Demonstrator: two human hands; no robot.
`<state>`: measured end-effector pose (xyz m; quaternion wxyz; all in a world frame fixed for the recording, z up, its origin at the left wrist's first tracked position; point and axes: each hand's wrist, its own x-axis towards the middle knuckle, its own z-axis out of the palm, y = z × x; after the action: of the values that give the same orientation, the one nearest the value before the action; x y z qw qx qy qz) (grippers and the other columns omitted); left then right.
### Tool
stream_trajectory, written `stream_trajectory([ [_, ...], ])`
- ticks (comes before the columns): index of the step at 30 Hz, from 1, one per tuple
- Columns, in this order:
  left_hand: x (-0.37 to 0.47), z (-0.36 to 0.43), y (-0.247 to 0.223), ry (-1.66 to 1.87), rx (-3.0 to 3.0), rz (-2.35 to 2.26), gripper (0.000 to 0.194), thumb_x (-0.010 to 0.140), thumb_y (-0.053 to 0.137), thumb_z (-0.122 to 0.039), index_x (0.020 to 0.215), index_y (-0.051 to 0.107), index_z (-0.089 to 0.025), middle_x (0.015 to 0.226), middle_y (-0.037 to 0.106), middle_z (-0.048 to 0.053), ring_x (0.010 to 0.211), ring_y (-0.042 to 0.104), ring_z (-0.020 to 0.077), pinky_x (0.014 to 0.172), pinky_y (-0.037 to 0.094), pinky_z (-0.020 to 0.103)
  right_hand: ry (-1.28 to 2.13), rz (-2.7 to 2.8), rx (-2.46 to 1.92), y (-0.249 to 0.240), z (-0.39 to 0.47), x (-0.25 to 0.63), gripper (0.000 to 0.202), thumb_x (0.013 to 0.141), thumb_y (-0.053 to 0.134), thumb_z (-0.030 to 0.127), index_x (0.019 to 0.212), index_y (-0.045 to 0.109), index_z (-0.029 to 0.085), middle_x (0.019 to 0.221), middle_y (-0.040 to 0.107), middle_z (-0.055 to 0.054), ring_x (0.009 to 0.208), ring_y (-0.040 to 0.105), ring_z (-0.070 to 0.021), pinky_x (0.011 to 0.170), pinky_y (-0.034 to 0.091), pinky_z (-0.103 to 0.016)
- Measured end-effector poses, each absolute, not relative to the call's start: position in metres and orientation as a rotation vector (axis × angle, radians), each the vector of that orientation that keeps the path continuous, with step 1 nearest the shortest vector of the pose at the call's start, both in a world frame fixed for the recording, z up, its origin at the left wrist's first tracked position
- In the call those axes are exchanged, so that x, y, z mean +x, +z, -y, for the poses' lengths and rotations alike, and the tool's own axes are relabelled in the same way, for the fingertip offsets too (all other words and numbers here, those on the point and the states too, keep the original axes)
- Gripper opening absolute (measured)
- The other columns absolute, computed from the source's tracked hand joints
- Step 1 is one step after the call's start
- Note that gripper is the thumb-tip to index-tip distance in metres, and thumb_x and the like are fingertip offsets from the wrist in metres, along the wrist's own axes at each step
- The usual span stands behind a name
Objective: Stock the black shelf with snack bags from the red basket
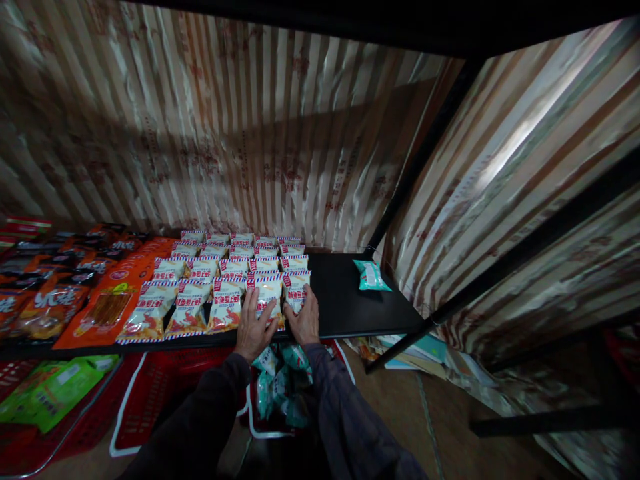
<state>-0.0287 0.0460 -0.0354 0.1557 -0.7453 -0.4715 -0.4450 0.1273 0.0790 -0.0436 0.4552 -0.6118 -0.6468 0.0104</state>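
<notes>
Rows of white snack bags (pixel 191 305) with striped edges lean one behind another on a black shelf (pixel 360 317). My left hand (pixel 255 325) lies with its fingers spread on the lower front of one white bag (pixel 265 289) in the front row. At the right end of that row, my right hand (pixel 304 318) touches the last bag (pixel 295 287), its fingers apart over the bag's lower part. A single teal bag (pixel 371 275) lies by itself farther right on the shelf.
Orange packets (pixel 113 293) and black-and-orange bags (pixel 50 310) fill the shelf's left part. Below stand red baskets, one with teal bags (pixel 280 387), another with green packets (pixel 60 390). A black post (pixel 425 153) rises at the right rear. Striped sheeting (pixel 225 133) hangs behind.
</notes>
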Motion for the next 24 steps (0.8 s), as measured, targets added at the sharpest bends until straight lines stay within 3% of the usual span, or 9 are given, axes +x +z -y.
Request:
stream_trajectory([
  [7,-0.0287,-0.0538,-0.032,-1.222,-2.192,1.353,0.048,0.08,0.058,-0.023,0.127,0.051,-0.022,0.151,0.025,0.013,0.14,0.018,0.0327,0.106,0.034,0.051,0.028,1.598,-1.547,-0.046,-0.0834,0.1281,0.067,0.083,0.048,0.041,0.14,0.025,0.013,0.129,0.045,-0.02,0.12,0.044,-0.0299,0.096,0.039,-0.048],
  [24,-0.0269,-0.0535,-0.0317,-1.156,-2.217,1.38,0.05,0.082,0.056,-0.021,0.131,0.047,-0.021,0.151,0.026,0.013,0.14,0.017,0.0316,0.105,0.036,0.049,0.009,1.669,-1.712,-0.0454,-0.0826,0.1207,0.067,0.086,0.044,0.043,0.143,0.023,0.014,0.134,0.043,-0.022,0.125,0.04,-0.0328,0.098,0.035,-0.051],
])
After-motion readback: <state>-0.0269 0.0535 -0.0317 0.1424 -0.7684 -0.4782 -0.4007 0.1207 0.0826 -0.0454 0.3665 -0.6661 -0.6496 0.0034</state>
